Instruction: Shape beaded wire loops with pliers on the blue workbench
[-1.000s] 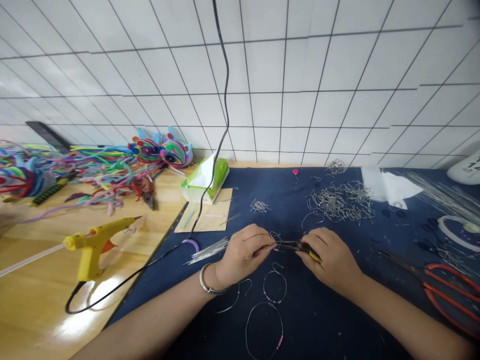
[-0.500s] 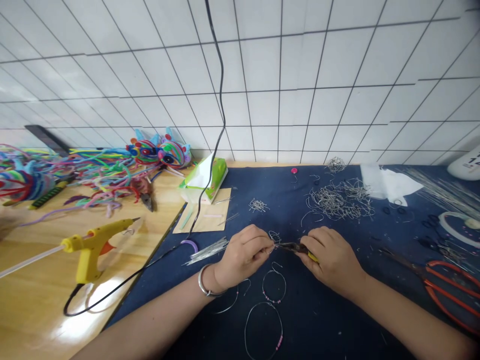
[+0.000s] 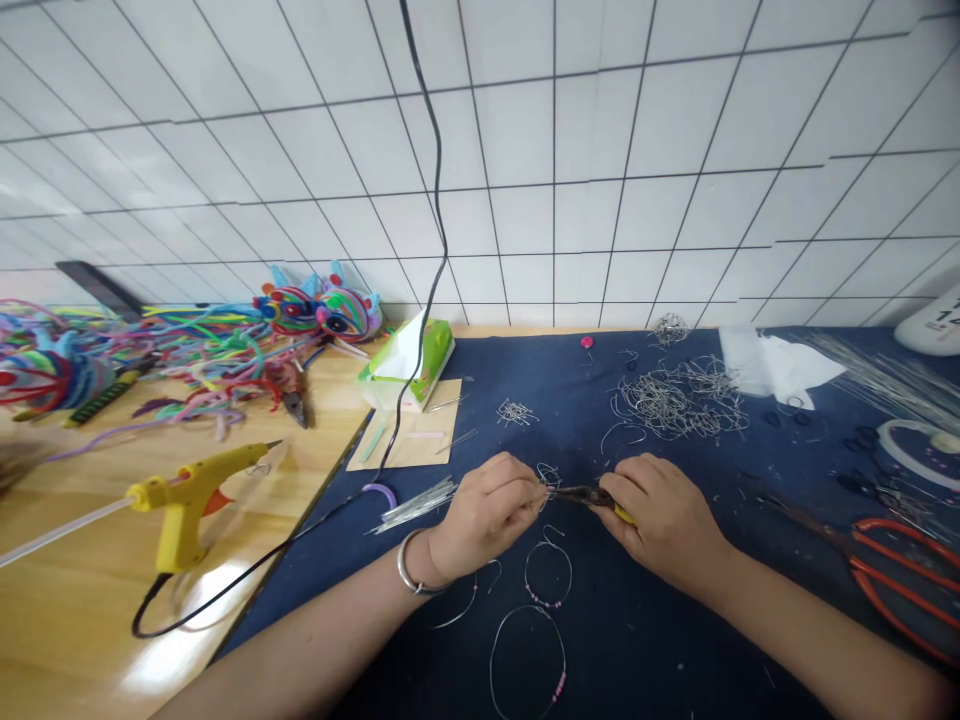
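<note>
My left hand [image 3: 491, 510] is closed in a pinch on a thin wire piece, mostly hidden by the fingers. My right hand [image 3: 660, 505] wraps round the yellow handle of a pair of pliers [image 3: 581, 494], whose dark jaws point left and meet the wire at my left fingertips. Just behind the jaws lies a small bundle of bent wire [image 3: 548, 475]. Below my hands, on the dark blue cloth [image 3: 630, 640], are a small wire ring with pink beads [image 3: 548, 603] and a larger beaded wire ring [image 3: 491, 665]. Another wire loop lies partly under my left wrist.
A yellow glue gun [image 3: 180, 510] rests on the wooden table at left, near colourful pipe cleaners [image 3: 202, 350]. A tissue pack [image 3: 409, 365] stands behind. Tangled wire [image 3: 679, 400] lies at back right, red-handled scissors [image 3: 900, 575] at right. A black cable [image 3: 439, 150] hangs in front.
The camera view has shifted slightly. Both hands stay almost in place, with the pliers still at the wire.
</note>
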`<state>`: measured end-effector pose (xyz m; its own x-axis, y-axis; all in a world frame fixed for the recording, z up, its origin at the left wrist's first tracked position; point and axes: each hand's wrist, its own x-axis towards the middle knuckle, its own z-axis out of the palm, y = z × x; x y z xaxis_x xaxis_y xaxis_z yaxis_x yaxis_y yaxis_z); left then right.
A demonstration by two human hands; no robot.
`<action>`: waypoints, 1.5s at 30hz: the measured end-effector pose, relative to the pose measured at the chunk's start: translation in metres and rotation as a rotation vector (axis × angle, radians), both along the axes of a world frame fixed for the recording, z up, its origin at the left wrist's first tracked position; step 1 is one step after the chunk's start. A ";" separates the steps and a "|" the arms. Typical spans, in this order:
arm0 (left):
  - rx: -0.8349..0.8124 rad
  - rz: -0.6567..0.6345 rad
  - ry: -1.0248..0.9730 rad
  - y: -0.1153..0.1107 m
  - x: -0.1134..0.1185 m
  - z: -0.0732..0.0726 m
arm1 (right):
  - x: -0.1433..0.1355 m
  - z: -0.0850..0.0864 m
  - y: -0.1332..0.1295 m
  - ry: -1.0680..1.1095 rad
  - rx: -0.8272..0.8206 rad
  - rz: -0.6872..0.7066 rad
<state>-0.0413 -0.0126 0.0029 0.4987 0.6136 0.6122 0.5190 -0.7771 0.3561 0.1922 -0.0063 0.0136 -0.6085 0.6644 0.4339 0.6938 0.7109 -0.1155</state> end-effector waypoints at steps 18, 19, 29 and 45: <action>-0.062 -0.027 -0.060 0.000 0.001 -0.001 | 0.002 0.000 0.000 -0.029 -0.045 0.001; -0.099 -0.017 -0.076 0.001 0.002 -0.001 | 0.002 -0.002 0.000 -0.019 -0.059 -0.003; -0.465 0.105 -0.324 0.023 0.007 0.017 | -0.007 -0.006 0.026 0.160 -0.345 -0.059; -0.824 0.135 -0.793 0.084 0.014 -0.001 | -0.029 -0.017 0.093 0.289 -0.414 -0.160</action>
<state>-0.0277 0.0715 0.0021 0.0520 0.9923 0.1127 -0.0165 -0.1120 0.9936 0.1627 0.0863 -0.0036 -0.3799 0.8906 0.2500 0.6885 0.4528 -0.5666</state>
